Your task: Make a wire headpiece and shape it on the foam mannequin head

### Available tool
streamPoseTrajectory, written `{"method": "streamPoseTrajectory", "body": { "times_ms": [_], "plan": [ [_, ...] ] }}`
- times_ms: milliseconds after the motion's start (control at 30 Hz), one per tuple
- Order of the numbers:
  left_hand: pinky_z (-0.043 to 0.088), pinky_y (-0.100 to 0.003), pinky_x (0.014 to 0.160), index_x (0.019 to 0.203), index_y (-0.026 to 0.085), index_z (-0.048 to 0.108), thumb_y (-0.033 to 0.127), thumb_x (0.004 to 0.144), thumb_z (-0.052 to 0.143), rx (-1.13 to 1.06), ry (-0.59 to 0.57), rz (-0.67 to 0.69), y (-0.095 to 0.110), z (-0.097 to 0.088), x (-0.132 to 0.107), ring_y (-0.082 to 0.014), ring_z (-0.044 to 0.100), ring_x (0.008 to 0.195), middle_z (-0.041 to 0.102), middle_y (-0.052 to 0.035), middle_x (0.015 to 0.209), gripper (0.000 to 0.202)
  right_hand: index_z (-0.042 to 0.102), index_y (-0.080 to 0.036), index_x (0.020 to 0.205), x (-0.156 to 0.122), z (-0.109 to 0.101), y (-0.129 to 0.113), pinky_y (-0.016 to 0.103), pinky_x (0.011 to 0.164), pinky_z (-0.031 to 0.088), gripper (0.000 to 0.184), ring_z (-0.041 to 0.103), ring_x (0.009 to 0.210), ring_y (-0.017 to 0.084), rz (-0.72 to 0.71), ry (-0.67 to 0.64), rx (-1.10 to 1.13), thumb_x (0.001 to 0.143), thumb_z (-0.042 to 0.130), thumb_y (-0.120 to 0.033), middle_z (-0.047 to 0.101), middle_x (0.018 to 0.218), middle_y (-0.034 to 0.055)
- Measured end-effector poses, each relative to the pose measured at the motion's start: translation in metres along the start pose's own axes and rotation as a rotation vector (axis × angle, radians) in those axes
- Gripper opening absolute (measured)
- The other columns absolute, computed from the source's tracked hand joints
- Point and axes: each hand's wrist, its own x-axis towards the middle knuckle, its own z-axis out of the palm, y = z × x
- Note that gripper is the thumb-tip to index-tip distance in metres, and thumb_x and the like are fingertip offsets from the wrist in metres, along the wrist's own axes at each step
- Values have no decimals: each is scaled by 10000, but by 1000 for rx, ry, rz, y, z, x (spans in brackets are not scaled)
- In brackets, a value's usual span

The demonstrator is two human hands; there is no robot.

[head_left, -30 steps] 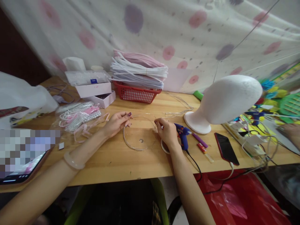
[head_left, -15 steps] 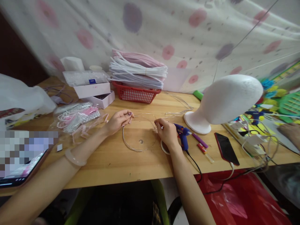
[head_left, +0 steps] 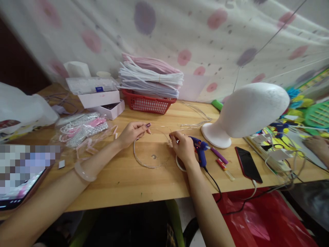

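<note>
A: How are we holding the wire hoop (head_left: 140,163)?
B: With our hands apart; our left hand (head_left: 132,134) pinches its upper left part, and our right hand (head_left: 183,146) pinches the right side; the wide grip probably steadies so thin a ring.
A: And where is it?
B: Over the wooden table (head_left: 110,185), in front of the red basket (head_left: 149,106); we cannot tell whether its near edge touches the wood.
A: Why is the glue gun (head_left: 202,154) just beside our right hand?
B: For easy reach, we suppose.
A: And the materials?
B: The hoop looks slender, pale and rounded; the basket is latticed plastic, heaped with soft-looking pink and white stems (head_left: 154,80); the mannequin head (head_left: 253,111) is smooth, white, egg-shaped.
</note>
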Motion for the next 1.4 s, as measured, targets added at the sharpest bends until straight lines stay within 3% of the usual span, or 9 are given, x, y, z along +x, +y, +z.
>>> {"method": "streamPoseTrajectory", "body": {
  "times_ms": [133, 233, 367, 567, 800, 1033, 1233, 1400],
  "plan": [
    [225, -251, 461, 788, 166, 704, 499, 748, 736, -7, -23, 29, 9, -1, 4, -85, 346, 443, 450, 39, 459, 336, 694, -255, 896, 0, 0, 1, 262, 708, 462, 219, 709, 797, 204, 5, 2, 2, 912, 477, -232, 769, 865, 37],
    [220, -237, 456, 869, 174, 691, 422, 752, 736, -53, -47, 11, 12, 0, 8, -80, 356, 460, 495, 29, 538, 278, 697, -255, 892, 0, 0, 0, 257, 694, 459, 220, 705, 777, 200, 10, 7, -2, 912, 479, -236, 764, 842, 37],
    [133, -217, 422, 909, 178, 673, 418, 754, 721, -119, -73, -63, 9, 3, 10, -48, 252, 426, 456, 43, 594, 290, 701, -253, 894, -1, 0, 0, 262, 673, 452, 222, 695, 725, 202, 13, 14, -15, 916, 480, -257, 758, 797, 37],
    [156, -224, 409, 1053, 192, 668, 462, 821, 651, 14, -99, 12, 8, 6, 9, -79, 261, 433, 338, 72, 517, 356, 701, -247, 899, 0, 0, 0, 268, 679, 447, 230, 700, 744, 209, 5, 6, -23, 915, 472, -256, 763, 818, 45],
    [211, -237, 412, 1059, 174, 666, 379, 817, 591, -8, -223, -36, 12, 0, 15, -89, 314, 421, 502, 21, 552, 326, 698, -252, 892, -1, 1, 1, 257, 658, 432, 220, 676, 692, 197, 15, 3, -30, 913, 479, -257, 738, 747, 30],
    [213, -239, 431, 1115, 167, 667, 399, 864, 567, 6, -225, -7, 10, 5, 16, -96, 274, 432, 335, 68, 505, 356, 700, -245, 898, 0, 1, 1, 259, 680, 443, 213, 685, 714, 197, 21, 0, -11, 910, 488, -256, 752, 785, 38],
    [286, -229, 460, 1215, 154, 612, 509, 928, 509, 106, -291, 89, 4, 5, 23, -90, 350, 458, 389, 71, 533, 469, 701, -249, 887, 0, 0, 1, 256, 697, 455, 215, 690, 741, 194, 19, 0, 1, 903, 486, -246, 762, 822, 38],
    [348, -239, 561, 1279, 116, 556, 372, 985, 411, 209, -371, 116, 7, 2, 27, -96, 426, 546, 448, 58, 596, 416, 698, -244, 889, 0, 0, 1, 260, 694, 453, 216, 685, 725, 195, 17, -5, 5, 905, 483, -247, 759, 813, 42]
  ]
}}
